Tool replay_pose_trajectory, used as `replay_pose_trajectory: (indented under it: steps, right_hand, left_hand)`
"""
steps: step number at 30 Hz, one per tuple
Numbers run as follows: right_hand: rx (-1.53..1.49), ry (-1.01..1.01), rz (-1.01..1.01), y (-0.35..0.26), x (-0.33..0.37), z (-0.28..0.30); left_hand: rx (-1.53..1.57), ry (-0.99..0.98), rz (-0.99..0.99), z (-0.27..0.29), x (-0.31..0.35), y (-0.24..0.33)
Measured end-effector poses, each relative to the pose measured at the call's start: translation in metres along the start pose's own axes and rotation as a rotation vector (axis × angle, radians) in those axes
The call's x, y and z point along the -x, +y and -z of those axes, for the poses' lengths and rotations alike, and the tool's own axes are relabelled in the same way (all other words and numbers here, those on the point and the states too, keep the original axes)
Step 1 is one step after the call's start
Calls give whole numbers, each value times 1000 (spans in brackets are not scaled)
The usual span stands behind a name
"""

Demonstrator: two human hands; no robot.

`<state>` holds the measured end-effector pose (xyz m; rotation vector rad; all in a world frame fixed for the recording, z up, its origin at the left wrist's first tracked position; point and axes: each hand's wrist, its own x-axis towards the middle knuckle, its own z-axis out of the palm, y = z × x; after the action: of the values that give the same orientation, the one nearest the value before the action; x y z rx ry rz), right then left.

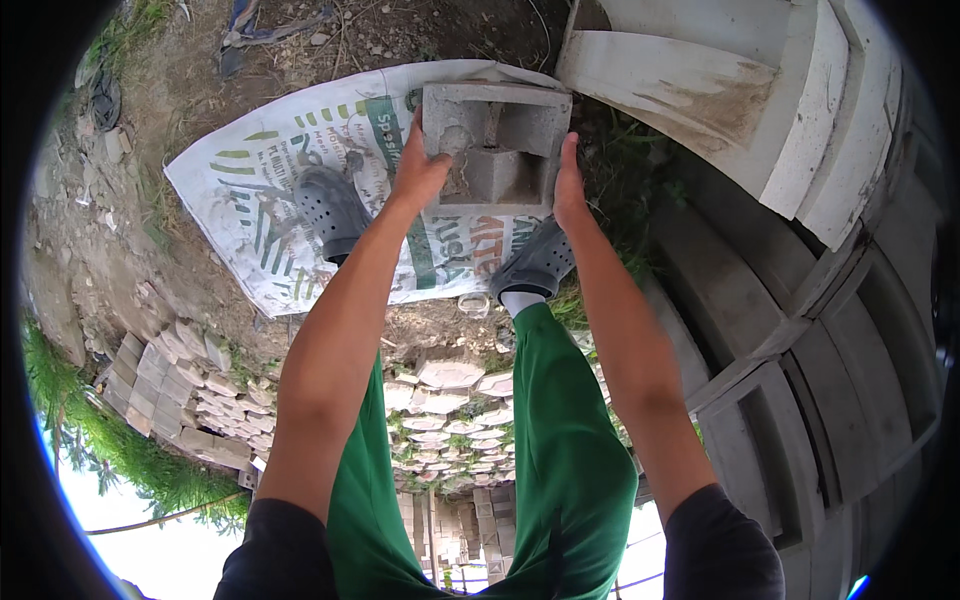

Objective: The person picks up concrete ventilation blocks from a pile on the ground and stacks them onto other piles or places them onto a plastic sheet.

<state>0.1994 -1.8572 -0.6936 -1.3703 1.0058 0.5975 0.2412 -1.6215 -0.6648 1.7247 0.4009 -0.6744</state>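
Observation:
A grey hollow concrete block (535, 178) is between my two hands, above the far right part of a white printed sack (235, 215) spread on the ground. My left hand (420, 176) grips the block's left side, its thumb lying over the edge near a rough, chipped patch. Against the right side presses my right hand (570, 188), its fingers mostly hidden by the block. Whether the block rests on the sack or hangs just over it, I cannot tell.
My grey clogs (333, 212) stand on the sack. Along the right are stacked concrete slabs and frames (760, 440), with pale curved pieces (670, 95) at the far right. Stacked pavers (150, 385) lie at the left behind my feet. Bare soil (110, 230) borders the sack.

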Motion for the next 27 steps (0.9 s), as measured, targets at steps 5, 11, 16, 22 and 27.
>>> replay_pose_trajectory:
  steps: [5, 11, 16, 22, 27]
  right_hand:
    - [429, -116, 150, -18, 18, -13]
    - [650, 23, 234, 20, 14, 2]
    - [693, 117, 205, 17, 23, -12]
    - [685, 108, 202, 5, 29, -13]
    - [760, 56, 198, -6, 23, -5]
  left_hand:
    - [-199, 78, 91, 6, -5, -8]
    - [-526, 29, 253, 6, -11, -22]
    - [-523, 27, 291, 11, -11, -36]
    - [-392, 33, 325, 9, -6, -41]
    - [-356, 59, 270, 4, 0, -43]
